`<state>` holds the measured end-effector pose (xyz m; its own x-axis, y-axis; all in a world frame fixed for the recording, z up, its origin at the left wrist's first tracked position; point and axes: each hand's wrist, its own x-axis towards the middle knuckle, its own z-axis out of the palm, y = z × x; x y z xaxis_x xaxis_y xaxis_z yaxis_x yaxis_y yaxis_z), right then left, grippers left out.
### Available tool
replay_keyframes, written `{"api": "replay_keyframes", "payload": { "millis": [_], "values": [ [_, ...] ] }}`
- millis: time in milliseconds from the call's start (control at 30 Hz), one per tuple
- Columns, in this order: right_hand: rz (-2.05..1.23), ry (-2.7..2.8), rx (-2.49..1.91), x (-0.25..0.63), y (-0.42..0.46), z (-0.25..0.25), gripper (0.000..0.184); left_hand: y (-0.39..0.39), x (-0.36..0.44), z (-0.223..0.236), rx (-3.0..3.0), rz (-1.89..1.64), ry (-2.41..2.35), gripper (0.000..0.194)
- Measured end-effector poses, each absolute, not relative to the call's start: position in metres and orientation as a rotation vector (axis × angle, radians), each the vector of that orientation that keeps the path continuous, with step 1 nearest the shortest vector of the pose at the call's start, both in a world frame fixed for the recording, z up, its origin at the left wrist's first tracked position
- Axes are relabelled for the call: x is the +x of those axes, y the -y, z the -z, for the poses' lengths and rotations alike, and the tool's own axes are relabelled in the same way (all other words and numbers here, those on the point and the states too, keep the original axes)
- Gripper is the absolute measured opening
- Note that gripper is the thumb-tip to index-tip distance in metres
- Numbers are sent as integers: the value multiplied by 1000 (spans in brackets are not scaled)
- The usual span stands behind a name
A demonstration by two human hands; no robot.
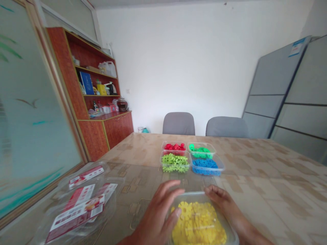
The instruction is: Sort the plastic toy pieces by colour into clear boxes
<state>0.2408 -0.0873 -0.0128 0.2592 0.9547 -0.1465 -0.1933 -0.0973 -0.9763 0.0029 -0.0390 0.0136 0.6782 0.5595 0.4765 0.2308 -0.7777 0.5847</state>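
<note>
A clear plastic tub [194,196] full of yellow flower-shaped pieces [198,223] sits at the near table edge. My left hand [159,212] wraps round its left side, thumb on the rim. Along its right side lies my right hand [224,204], fingers curled over the far corner. Beyond it stand four more clear tubs in a block: red pieces [175,147], bright green pieces [200,149], lime green pieces [175,162] and blue pieces [205,165].
Several clear lids with red and white labels [81,199] lie on the patterned table [268,177] at the near left. Two grey chairs [178,123] stand behind the table. A wooden shelf cabinet [102,102] lines the left wall; grey panels [288,95] lean at right.
</note>
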Motion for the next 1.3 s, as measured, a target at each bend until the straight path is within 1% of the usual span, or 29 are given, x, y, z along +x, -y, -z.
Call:
{"api": "replay_keyframes", "payload": {
  "millis": [100, 167, 200, 333, 367, 467, 733, 867, 967, 1033, 1100, 1200, 1233, 1300],
  "values": [
    [-1166, 846, -1282, 241, 83, 16, 49, 42, 7, -7, 2685, -739, -364, 63],
    [-1161, 857, -1290, 242, 81, 17, 51, 42, 10, 0, 2783, -648, -331, 73],
    [-1153, 863, -1297, 243, 82, 17, 52, 41, 11, 3, 2817, -609, -342, 73],
    [-1066, 980, -1401, 248, 90, 10, 56, 39, 12, 8, 2919, -557, -401, 52],
    [-1029, 1046, -1440, 249, 93, 8, 58, 38, 12, 9, 2948, -561, -406, 50],
    [-912, 1230, -1517, 251, 100, 1, 60, 38, 12, 10, 3047, -544, -397, 51],
    [-786, 1362, -1484, 252, 97, 9, 59, 39, 14, 15, 3226, -634, -427, 48],
    [-860, 1318, -1470, 250, 95, 7, 61, 36, 17, 15, 3295, -788, -436, 40],
    [-964, 1312, -1541, 254, 100, -3, 67, 34, 19, 14, 3357, -892, -421, 35],
    [-1126, 1366, -1596, 261, 106, -13, 66, 34, 20, 16, 3363, -942, -411, 34],
    [-1367, 1468, -1523, 271, 113, -22, 65, 34, 21, 19, 3333, -975, -425, 33],
    [-1647, 1538, -1288, 283, 119, -31, 85, 34, 20, 24, 3270, -983, -436, 36],
    [-1684, 1533, -1253, 285, 120, -32, 88, 34, 20, 25, 3255, -979, -442, 35],
    [-1692, 1531, -1243, 287, 120, -32, 90, 34, 19, 25, 3232, -938, -445, 37]
  ]
}}
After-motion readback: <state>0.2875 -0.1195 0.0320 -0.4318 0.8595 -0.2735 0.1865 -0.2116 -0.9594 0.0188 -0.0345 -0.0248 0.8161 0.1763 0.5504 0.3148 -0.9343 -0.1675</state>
